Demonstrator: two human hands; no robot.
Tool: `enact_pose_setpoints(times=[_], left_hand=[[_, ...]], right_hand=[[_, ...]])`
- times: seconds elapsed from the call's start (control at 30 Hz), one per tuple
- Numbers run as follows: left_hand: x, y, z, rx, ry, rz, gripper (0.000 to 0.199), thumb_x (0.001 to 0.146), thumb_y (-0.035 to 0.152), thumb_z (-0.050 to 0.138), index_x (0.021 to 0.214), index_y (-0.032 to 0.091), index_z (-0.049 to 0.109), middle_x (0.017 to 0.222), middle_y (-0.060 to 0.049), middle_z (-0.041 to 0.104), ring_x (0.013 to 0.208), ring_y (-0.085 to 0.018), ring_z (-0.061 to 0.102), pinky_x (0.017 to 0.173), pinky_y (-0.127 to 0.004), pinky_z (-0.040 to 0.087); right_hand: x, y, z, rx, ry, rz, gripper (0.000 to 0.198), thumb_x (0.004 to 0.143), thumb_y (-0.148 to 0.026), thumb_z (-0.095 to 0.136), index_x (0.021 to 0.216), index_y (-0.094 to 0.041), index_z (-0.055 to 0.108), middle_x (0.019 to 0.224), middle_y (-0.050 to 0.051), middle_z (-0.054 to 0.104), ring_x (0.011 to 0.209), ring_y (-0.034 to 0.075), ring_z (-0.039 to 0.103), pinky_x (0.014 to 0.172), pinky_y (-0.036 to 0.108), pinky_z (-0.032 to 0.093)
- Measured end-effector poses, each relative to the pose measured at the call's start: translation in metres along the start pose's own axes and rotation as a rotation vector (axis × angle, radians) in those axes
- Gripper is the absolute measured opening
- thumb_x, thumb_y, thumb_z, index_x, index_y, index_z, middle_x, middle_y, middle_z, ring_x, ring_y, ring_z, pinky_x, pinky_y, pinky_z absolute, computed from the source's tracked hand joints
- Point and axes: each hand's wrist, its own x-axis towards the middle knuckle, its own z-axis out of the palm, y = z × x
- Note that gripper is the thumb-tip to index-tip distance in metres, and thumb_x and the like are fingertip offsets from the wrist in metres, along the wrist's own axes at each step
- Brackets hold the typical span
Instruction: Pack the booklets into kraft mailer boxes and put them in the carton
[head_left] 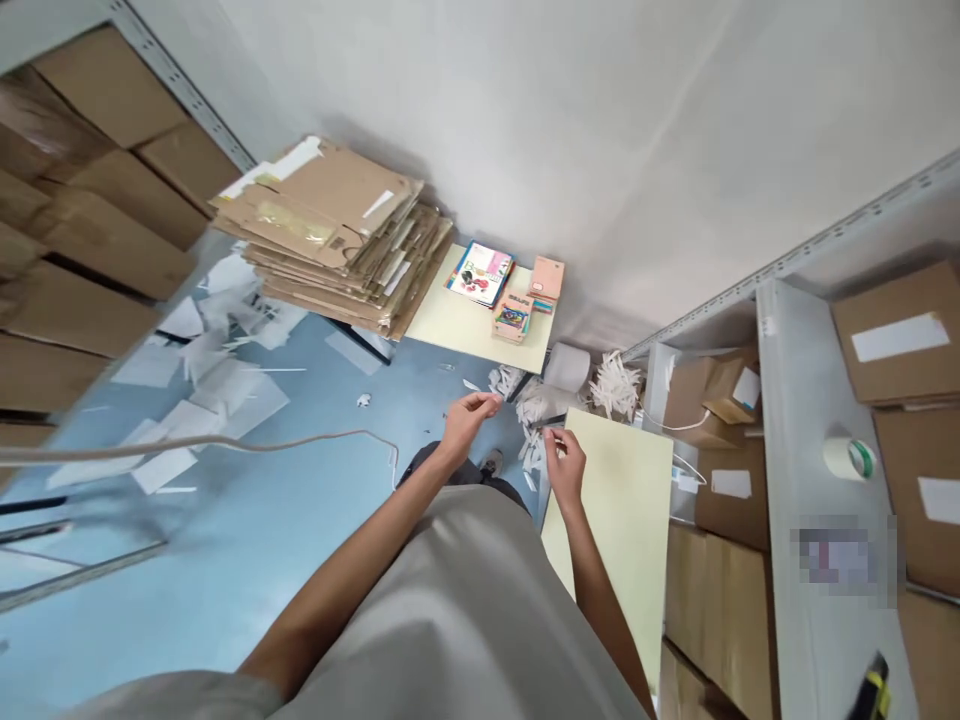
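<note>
In front of my body, my left hand (pixel 469 432) is raised with its fingertips and thumb drawn together. A short gap away, my right hand (pixel 564 465) is curled, thumb against the fingers, over the edge of a pale yellow table (pixel 626 500). If anything is pinched in either hand, it is too small to make out. Beyond them, a second yellow table (pixel 442 325) by the wall bears a stack of picture books (pixel 481 273), a small stack of orange-covered booklets (pixel 512 318) and another small stack (pixel 547 278).
Flattened cardboard boxes (pixel 337 220) are piled beside the books. Paper sheets (pixel 217 395) litter the blue floor at left, and a cord (pixel 300 438) crosses above it. Shelving (pixel 806 400) at right carries cartons (pixel 731 590), a tape roll (pixel 849 458) and a box cutter (pixel 870 688). Shredded paper (pixel 615 385) lies between the tables.
</note>
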Motion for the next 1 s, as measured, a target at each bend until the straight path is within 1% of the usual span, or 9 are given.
enact_pose_setpoints(times=[0.1, 0.23, 0.37, 0.43, 0.53, 0.67, 0.8, 0.9, 1.0], left_hand=[[0.026, 0.006, 0.004, -0.002, 0.037, 0.012, 0.051, 0.067, 0.065, 0.098, 0.088, 0.019, 0.089, 0.088, -0.009, 0.081, 0.087, -0.023, 0.071, 0.087, -0.036, 0.058], [0.071, 0.002, 0.002, -0.029, 0.045, 0.007, 0.056, 0.075, 0.065, 0.092, 0.103, 0.016, 0.090, 0.089, -0.009, 0.082, 0.083, -0.020, 0.071, 0.087, -0.035, 0.060], [0.139, -0.001, 0.000, -0.038, 0.014, -0.032, 0.053, 0.081, 0.048, 0.083, 0.123, 0.015, 0.085, 0.115, -0.016, 0.087, 0.094, -0.024, 0.079, 0.094, -0.039, 0.064], [0.179, 0.001, 0.001, 0.062, 0.014, -0.048, 0.051, 0.083, 0.036, 0.076, 0.130, 0.015, 0.083, 0.134, -0.018, 0.084, 0.107, -0.027, 0.081, 0.100, -0.042, 0.065], [0.235, 0.008, 0.003, 0.318, 0.040, -0.073, 0.056, 0.085, 0.024, 0.072, 0.140, 0.014, 0.079, 0.152, -0.021, 0.076, 0.130, -0.032, 0.078, 0.111, -0.045, 0.063], [0.292, 0.015, 0.006, 0.485, 0.014, -0.118, 0.056, 0.087, 0.023, 0.079, 0.142, 0.011, 0.078, 0.154, -0.026, 0.074, 0.143, -0.038, 0.073, 0.122, -0.046, 0.057], [0.323, 0.014, 0.009, 0.591, -0.060, -0.140, 0.042, 0.091, 0.025, 0.079, 0.130, 0.011, 0.082, 0.144, -0.025, 0.080, 0.142, -0.039, 0.074, 0.122, -0.045, 0.055], [0.333, 0.011, 0.010, 0.657, -0.093, -0.151, 0.036, 0.092, 0.023, 0.077, 0.125, 0.012, 0.084, 0.141, -0.024, 0.082, 0.141, -0.038, 0.074, 0.123, -0.044, 0.054], [0.337, 0.008, 0.010, 0.696, -0.120, -0.163, 0.031, 0.090, 0.022, 0.077, 0.119, 0.014, 0.084, 0.133, -0.022, 0.085, 0.136, -0.038, 0.077, 0.118, -0.043, 0.056]], right_hand=[[0.052, 0.000, 0.012, 0.008, -0.074, -0.043, 0.048, 0.105, -0.064, 0.065, 0.102, -0.020, 0.083, 0.103, 0.013, 0.084, 0.095, 0.026, 0.079, 0.089, 0.038, 0.066], [0.106, 0.006, 0.038, 0.018, -0.089, -0.022, 0.051, 0.104, -0.066, 0.064, 0.103, -0.019, 0.084, 0.106, 0.015, 0.085, 0.098, 0.027, 0.080, 0.090, 0.038, 0.066], [0.152, 0.018, 0.078, 0.019, -0.062, 0.058, 0.054, 0.101, -0.070, 0.065, 0.104, -0.019, 0.083, 0.107, 0.015, 0.087, 0.099, 0.028, 0.081, 0.095, 0.040, 0.066], [0.176, 0.022, 0.099, 0.018, -0.056, 0.113, 0.050, 0.099, -0.067, 0.067, 0.104, -0.020, 0.082, 0.106, 0.013, 0.088, 0.098, 0.027, 0.081, 0.099, 0.040, 0.066], [0.213, 0.024, 0.131, -0.010, -0.044, 0.209, 0.037, 0.098, -0.055, 0.070, 0.106, -0.021, 0.081, 0.107, 0.012, 0.088, 0.099, 0.026, 0.081, 0.100, 0.039, 0.066], [0.256, 0.021, 0.166, -0.161, -0.078, 0.297, 0.027, 0.098, -0.037, 0.068, 0.116, -0.021, 0.080, 0.124, 0.014, 0.087, 0.114, 0.026, 0.081, 0.106, 0.038, 0.064], [0.276, 0.023, 0.193, -0.256, -0.079, 0.379, 0.023, 0.097, -0.031, 0.070, 0.116, -0.020, 0.078, 0.127, 0.015, 0.085, 0.115, 0.029, 0.081, 0.107, 0.040, 0.063], [0.277, 0.028, 0.207, -0.302, -0.065, 0.438, 0.020, 0.095, -0.028, 0.072, 0.113, -0.021, 0.078, 0.124, 0.013, 0.085, 0.114, 0.029, 0.080, 0.106, 0.040, 0.062], [0.274, 0.031, 0.214, -0.332, -0.033, 0.470, 0.021, 0.096, -0.025, 0.071, 0.115, -0.021, 0.078, 0.126, 0.013, 0.084, 0.123, 0.029, 0.078, 0.111, 0.038, 0.060]])
